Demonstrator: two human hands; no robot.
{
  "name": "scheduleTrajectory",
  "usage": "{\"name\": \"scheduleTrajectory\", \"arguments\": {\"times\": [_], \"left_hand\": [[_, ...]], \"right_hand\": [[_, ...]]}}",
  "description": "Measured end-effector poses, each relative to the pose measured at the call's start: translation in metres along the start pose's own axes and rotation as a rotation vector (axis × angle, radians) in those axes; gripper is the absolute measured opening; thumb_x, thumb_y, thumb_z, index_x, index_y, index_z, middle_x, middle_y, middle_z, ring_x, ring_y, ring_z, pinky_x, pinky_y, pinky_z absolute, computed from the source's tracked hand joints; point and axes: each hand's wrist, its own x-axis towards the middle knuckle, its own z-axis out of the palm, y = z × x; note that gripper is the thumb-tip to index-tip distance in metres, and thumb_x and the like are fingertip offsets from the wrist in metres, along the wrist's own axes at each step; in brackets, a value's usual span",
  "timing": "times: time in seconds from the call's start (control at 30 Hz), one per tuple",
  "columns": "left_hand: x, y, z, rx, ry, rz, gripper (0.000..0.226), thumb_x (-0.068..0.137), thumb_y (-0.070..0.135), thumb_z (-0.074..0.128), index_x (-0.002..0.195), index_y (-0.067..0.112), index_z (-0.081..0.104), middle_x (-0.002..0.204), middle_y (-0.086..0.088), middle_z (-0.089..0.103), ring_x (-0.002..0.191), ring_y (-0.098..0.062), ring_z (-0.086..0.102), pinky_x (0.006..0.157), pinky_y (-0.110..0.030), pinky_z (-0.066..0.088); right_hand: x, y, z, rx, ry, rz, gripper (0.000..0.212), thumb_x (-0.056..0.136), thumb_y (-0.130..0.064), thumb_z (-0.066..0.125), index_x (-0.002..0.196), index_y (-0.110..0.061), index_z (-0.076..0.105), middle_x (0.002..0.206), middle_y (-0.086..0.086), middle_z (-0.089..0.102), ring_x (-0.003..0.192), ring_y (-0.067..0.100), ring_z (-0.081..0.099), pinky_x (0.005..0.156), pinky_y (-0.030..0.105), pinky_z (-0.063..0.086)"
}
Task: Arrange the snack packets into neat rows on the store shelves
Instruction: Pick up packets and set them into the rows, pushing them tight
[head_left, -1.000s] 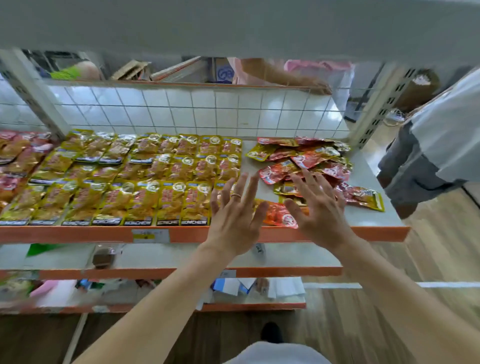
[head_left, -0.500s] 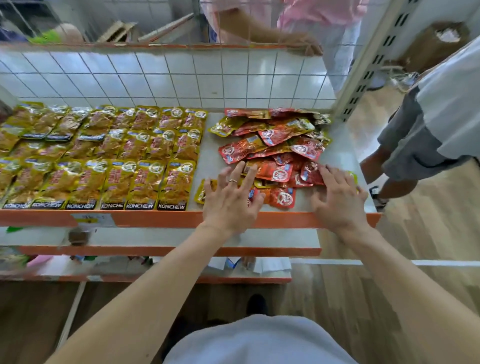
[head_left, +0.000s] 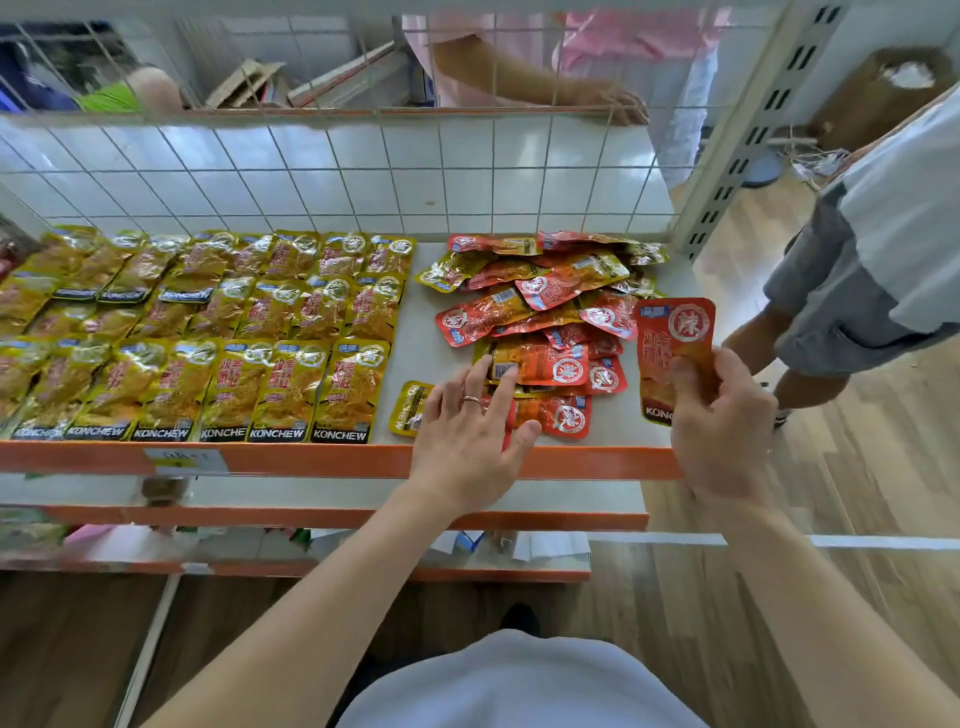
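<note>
Head view: shelf (head_left: 431, 322), wood floor (head_left: 857, 467); left hand (head_left: 467, 441) spread on pile (head_left: 550, 296), right hand (head_left: 722, 431) pinches red packet (head_left: 670, 332).

Top shelf (head_left: 422, 322): rowed packets (head_left: 208, 332) frame left, loose pile (head_left: 540, 312) centre-right, one stray packet (head_left: 410, 408) between at front edge; wire grid (head_left: 363, 171) behind. Lower shelves (head_left: 311, 499) beneath.

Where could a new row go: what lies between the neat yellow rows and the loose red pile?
In the head view, that strip of shelf is mostly bare; near the front edge one stray yellow packet lies sideways.
</note>
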Motion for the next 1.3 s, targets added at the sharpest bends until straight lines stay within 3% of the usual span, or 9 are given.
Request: {"name": "scheduleTrajectory", "arguments": {"times": [0.1, 0.23, 0.37, 0.5, 0.63, 0.87, 1.0, 1.1, 1.3], "left_hand": [[0.001, 0.011, 0.001, -0.027, -0.062, -0.010, 0.079, 0.095, 0.069, 0.006, 0.160, 0.025, -0.001, 0.164, 0.004, -0.012, 0.150, -0.020, -0.014, 0.123, -0.043, -0.004], [0.005, 0.021, -0.007, -0.148, -0.111, 0.024, 0.077, 0.099, 0.068, 0.015, 0.160, 0.025, -0.002, 0.163, 0.010, -0.016, 0.149, -0.013, -0.021, 0.122, -0.042, -0.009], [0.020, 0.003, -0.024, -0.418, 0.089, -0.029, 0.073, 0.094, 0.064, 0.027, 0.158, 0.030, 0.018, 0.162, 0.013, 0.005, 0.148, -0.011, 0.001, 0.120, -0.043, 0.009], [0.072, -0.043, -0.053, -0.264, 0.277, -0.201, 0.064, 0.096, 0.036, 0.056, 0.151, 0.016, 0.030, 0.155, -0.008, 0.027, 0.140, -0.031, 0.025, 0.113, -0.045, 0.029], [0.116, -0.079, -0.067, 0.058, 0.227, -0.146, 0.065, 0.086, 0.014, 0.058, 0.147, 0.013, 0.036, 0.155, -0.012, 0.031, 0.138, -0.036, 0.030, 0.109, -0.044, 0.034], [0.148, -0.084, -0.062, 0.243, 0.272, 0.060, 0.030, 0.092, 0.030, 0.063, 0.118, 0.015, 0.063, 0.113, -0.010, 0.068, 0.112, -0.034, 0.055, 0.099, -0.046, 0.041], [0.137, -0.080, -0.068, -0.117, 0.583, 0.072, 0.020, 0.088, 0.028, 0.069, 0.095, 0.009, 0.073, 0.087, -0.016, 0.072, 0.090, -0.038, 0.065, 0.083, -0.043, 0.047], [0.111, -0.072, -0.089, -0.680, 0.766, -0.034, 0.005, 0.086, 0.020, 0.071, 0.088, 0.015, 0.071, 0.080, 0.000, 0.070, 0.074, -0.013, 0.062, 0.071, -0.028, 0.049], [0.028, -0.057, -0.108, -1.434, 0.633, -0.304, 0.016, 0.094, 0.010, 0.065, 0.086, 0.024, 0.065, 0.071, 0.009, 0.068, 0.063, -0.009, 0.064, 0.047, -0.023, 0.051]], "right_hand": [[0.003, -0.017, 0.004, 0.350, -0.069, 0.270, 0.012, 0.100, -0.021, 0.059, 0.095, -0.028, 0.067, 0.083, -0.014, 0.075, 0.083, 0.012, 0.073, 0.069, 0.025, 0.059], [0.006, -0.021, 0.018, 0.530, -0.098, 0.437, 0.014, 0.100, -0.017, 0.059, 0.094, -0.022, 0.070, 0.086, -0.008, 0.077, 0.085, 0.015, 0.074, 0.075, 0.031, 0.061], [0.007, -0.019, 0.025, 0.602, -0.119, 0.518, 0.012, 0.099, -0.017, 0.059, 0.097, -0.021, 0.070, 0.090, -0.005, 0.078, 0.089, 0.018, 0.074, 0.079, 0.036, 0.059], [0.006, -0.027, 0.033, 0.671, -0.213, 0.540, 0.012, 0.098, -0.017, 0.058, 0.101, -0.018, 0.069, 0.094, 0.000, 0.078, 0.092, 0.022, 0.074, 0.079, 0.037, 0.061], [0.002, -0.047, 0.048, 0.706, -0.283, 0.528, 0.014, 0.097, -0.012, 0.056, 0.098, -0.017, 0.069, 0.086, -0.002, 0.077, 0.082, 0.018, 0.075, 0.072, 0.034, 0.063], [-0.002, -0.044, 0.038, 0.660, -0.321, 0.517, 0.010, 0.093, -0.020, 0.059, 0.099, -0.022, 0.067, 0.089, -0.006, 0.077, 0.087, 0.018, 0.075, 0.072, 0.033, 0.060], [-0.002, -0.042, 0.029, 0.665, -0.285, 0.525, 0.011, 0.093, -0.022, 0.060, 0.101, -0.023, 0.068, 0.095, -0.002, 0.077, 0.092, 0.021, 0.074, 0.083, 0.041, 0.059], [0.001, -0.045, 0.025, 0.702, -0.296, 0.505, 0.022, 0.085, -0.030, 0.062, 0.105, -0.023, 0.068, 0.100, -0.001, 0.077, 0.097, 0.021, 0.073, 0.085, 0.042, 0.058], [0.001, -0.061, 0.042, 0.731, -0.423, 0.454, 0.031, 0.083, -0.029, 0.066, 0.111, -0.018, 0.070, 0.107, 0.005, 0.076, 0.102, 0.027, 0.072, 0.093, 0.049, 0.055]]}}
